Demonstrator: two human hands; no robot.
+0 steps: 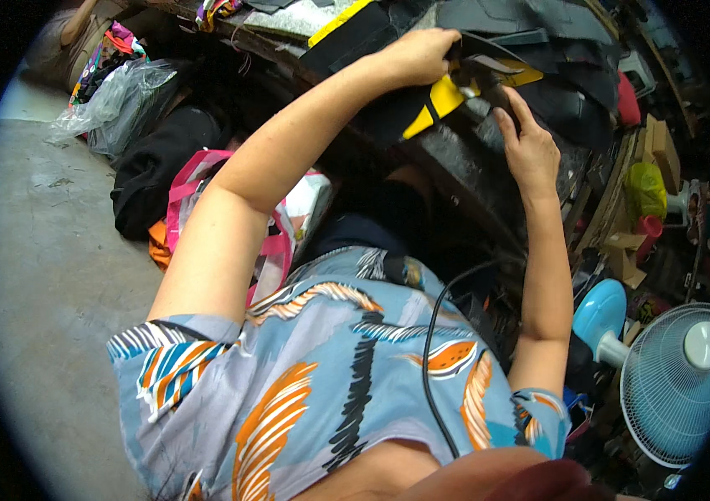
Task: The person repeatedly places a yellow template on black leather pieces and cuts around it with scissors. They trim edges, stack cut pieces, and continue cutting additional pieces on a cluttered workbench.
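My left hand is closed at the far side of the work surface, its fingertips wrapped over something dark that I cannot make out. Just right of it lie dark curved strips, one with a pale edge. A yellow piece crossed by a black band hangs below that hand. My right hand reaches up from the right, its thumb and forefinger bent together at the lower end of the dark material. What sits between those fingertips is blurred. Black and grey flat sheets are piled behind both hands.
A blue and white fan stands at the lower right. At left are a clear plastic bag, a black cloth bundle and a pink-trimmed bag. A yellow bag and cardboard pieces lie at right. A black cable crosses my shirt.
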